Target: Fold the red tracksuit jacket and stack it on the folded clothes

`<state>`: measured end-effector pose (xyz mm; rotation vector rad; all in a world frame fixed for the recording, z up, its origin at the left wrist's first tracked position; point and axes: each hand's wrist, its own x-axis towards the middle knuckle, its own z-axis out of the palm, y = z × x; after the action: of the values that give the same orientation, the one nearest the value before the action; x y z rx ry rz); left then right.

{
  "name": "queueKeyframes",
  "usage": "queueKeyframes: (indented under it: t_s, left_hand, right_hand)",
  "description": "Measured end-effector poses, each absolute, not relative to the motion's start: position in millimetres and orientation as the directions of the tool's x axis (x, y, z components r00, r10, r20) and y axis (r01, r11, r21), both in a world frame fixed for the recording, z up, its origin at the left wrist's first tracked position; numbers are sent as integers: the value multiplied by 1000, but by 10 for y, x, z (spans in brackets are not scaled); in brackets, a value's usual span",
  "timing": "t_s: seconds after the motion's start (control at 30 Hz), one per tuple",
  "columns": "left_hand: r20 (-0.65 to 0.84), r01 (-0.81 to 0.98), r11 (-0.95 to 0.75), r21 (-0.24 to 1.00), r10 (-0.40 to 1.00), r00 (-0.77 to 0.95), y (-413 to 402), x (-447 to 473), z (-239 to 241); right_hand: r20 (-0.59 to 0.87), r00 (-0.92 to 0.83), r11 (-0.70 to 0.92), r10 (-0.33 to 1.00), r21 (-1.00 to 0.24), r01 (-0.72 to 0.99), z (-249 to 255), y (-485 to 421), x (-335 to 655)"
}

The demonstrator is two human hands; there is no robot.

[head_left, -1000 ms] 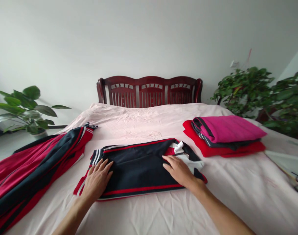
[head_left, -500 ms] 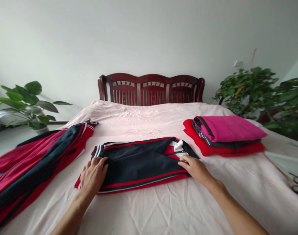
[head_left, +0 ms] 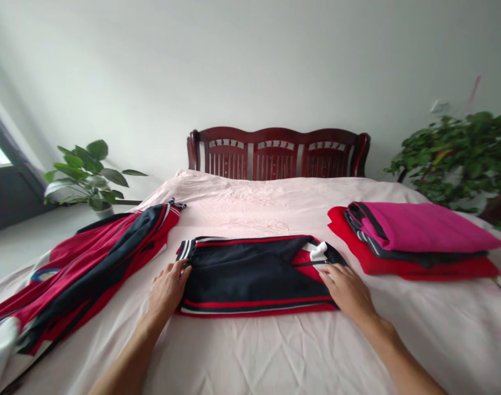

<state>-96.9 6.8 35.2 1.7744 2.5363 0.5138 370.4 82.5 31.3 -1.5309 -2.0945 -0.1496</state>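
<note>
A folded navy garment with red bands and thin white stripes (head_left: pixel 254 274) lies in the middle of the frame, flat on a pale pink, creased bedsheet (head_left: pixel 250 351). Its long edge runs left to right.

The left hand (head_left: pixel 168 288) lies palm down at the garment's left end, just below the striped cuff. Its fingers are loosely together and slightly bent, and the tips touch the cloth's edge. The right hand (head_left: pixel 347 288) lies palm down on the right end with its fingers close together and nearly straight. They rest on the fabric just below a small white tab (head_left: pixel 318 251) that sticks up from the fold. Neither hand pinches anything that can be seen (the thumbs are partly hidden, so a grip underneath cannot be ruled out).

At the right of the frame, well apart from the hands, is a stack of folded clothes. A magenta piece (head_left: pixel 423 225) sits on top, a dark striped one (head_left: pixel 439 257) is in the middle and a red one (head_left: pixel 418 269) is at the bottom.

At the lower left, loose red and navy garments (head_left: pixel 94 263) lie spread out unfolded. A dark red wooden headboard (head_left: pixel 277 159) stands at the upper centre. There is a broad-leaved green plant (head_left: pixel 88 175) to its left and a bushy green plant (head_left: pixel 460 159) at the right edge.
</note>
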Motion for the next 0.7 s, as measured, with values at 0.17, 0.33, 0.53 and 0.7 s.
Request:
queueKeyframes:
  t_s: [0.17, 0.33, 0.53, 0.7]
  left_hand:
    - [187, 905, 337, 260, 902, -390, 35, -951, 371]
    - [177, 899, 333, 284, 904, -390, 4, -1011, 369]
    - [238, 862, 380, 335, 851, -468, 141, -1162, 424]
    - [252, 858, 330, 393, 859, -446, 577, -1293, 527]
  right_hand:
    - [480, -482, 604, 733, -133, 786, 369, 630, 3040]
    - [330, -558, 632, 761, -186, 752, 130, 587, 2749]
    - [352, -420, 543, 837, -429, 722, 253, 944, 2870]
    - [441, -420, 555, 793, -241, 796, 470, 1476, 2955]
